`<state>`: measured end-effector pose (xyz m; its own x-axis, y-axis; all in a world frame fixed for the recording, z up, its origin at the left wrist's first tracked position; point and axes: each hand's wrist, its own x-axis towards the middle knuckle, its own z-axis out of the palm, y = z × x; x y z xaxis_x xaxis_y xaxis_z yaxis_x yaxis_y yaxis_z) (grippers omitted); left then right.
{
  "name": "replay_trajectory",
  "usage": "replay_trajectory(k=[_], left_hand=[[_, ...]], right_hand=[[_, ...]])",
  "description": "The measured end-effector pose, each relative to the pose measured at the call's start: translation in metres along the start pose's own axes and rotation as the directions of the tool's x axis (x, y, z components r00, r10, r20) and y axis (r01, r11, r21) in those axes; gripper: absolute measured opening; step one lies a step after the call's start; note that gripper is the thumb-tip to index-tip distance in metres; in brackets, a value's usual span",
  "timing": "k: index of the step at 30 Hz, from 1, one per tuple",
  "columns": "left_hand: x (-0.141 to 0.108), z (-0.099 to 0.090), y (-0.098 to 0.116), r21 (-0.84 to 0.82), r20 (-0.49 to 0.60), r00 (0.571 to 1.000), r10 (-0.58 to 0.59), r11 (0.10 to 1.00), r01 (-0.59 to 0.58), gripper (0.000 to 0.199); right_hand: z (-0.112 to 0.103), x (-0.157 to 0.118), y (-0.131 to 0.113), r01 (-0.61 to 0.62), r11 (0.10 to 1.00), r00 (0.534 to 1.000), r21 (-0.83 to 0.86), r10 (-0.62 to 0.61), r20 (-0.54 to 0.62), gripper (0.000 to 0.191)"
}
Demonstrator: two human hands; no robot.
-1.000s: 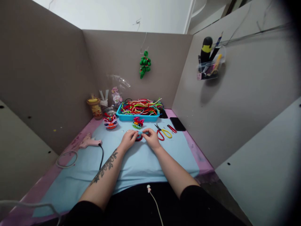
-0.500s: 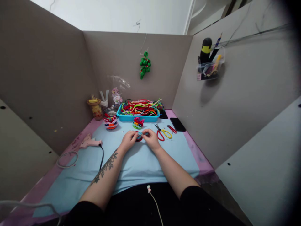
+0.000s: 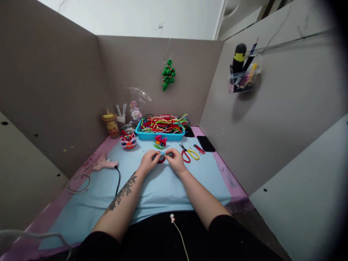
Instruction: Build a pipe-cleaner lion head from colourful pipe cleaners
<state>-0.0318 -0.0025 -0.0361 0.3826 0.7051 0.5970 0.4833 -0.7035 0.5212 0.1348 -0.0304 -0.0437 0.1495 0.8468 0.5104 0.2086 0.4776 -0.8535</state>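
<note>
Between my hands, low over the blue cloth [image 3: 160, 185], is a small blue and red craft piece [image 3: 162, 155], apparently of fuzzy pipe cleaner; my fingers hide much of it. My left hand [image 3: 149, 160] pinches its left side with thumb and fingertips. From the right, my right hand [image 3: 175, 160] grips the blue part in a similar pinch. Just beyond the hands sits a small pink, orange and green lion-like head [image 3: 160, 142]. Another such head [image 3: 128, 141], in red, white and orange, stands farther left.
A blue tray [image 3: 160, 136] heaped with coloured pipe cleaners stands at the back. To the right lie red-and-yellow-handled pliers [image 3: 189, 153], a red cutter [image 3: 199, 149] and a black phone [image 3: 206, 143]. A pink glue gun [image 3: 105, 164] with its cord lies left. Partition walls enclose the table.
The view has shifted very slightly. Both hands keep their pinch on the blue and red craft piece, with hardly any visible finger movement.
</note>
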Motion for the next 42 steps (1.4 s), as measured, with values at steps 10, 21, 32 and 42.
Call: replay_trajectory(k=[10, 21, 32, 42], left_hand=[[0.0000, -0.0015, 0.0010, 0.057, -0.034, 0.998, 0.050, 0.997, -0.048, 0.014], [-0.0011, -0.0004, 0.0015, 0.062, -0.006, 0.999, 0.046, 0.997, -0.046, 0.014], [-0.0006, -0.0009, 0.0042, 0.074, 0.018, 0.999, 0.046, 0.996, -0.047, 0.014], [-0.0011, -0.0025, 0.0058, 0.208, 0.021, 0.994, 0.106, 0.972, -0.108, 0.013]], right_hand=[[0.0005, -0.0008, -0.0048, 0.033, 0.996, 0.999, -0.083, -0.033, 0.003, 0.005], [0.0016, -0.0019, -0.0047, 0.018, 1.000, 1.000, -0.007, -0.018, 0.018, 0.007], [0.0014, -0.0022, -0.0050, 0.105, 0.986, 0.992, -0.127, -0.095, 0.083, 0.018], [0.0025, -0.0030, -0.0005, 0.015, 0.991, 0.999, -0.132, -0.009, 0.049, 0.016]])
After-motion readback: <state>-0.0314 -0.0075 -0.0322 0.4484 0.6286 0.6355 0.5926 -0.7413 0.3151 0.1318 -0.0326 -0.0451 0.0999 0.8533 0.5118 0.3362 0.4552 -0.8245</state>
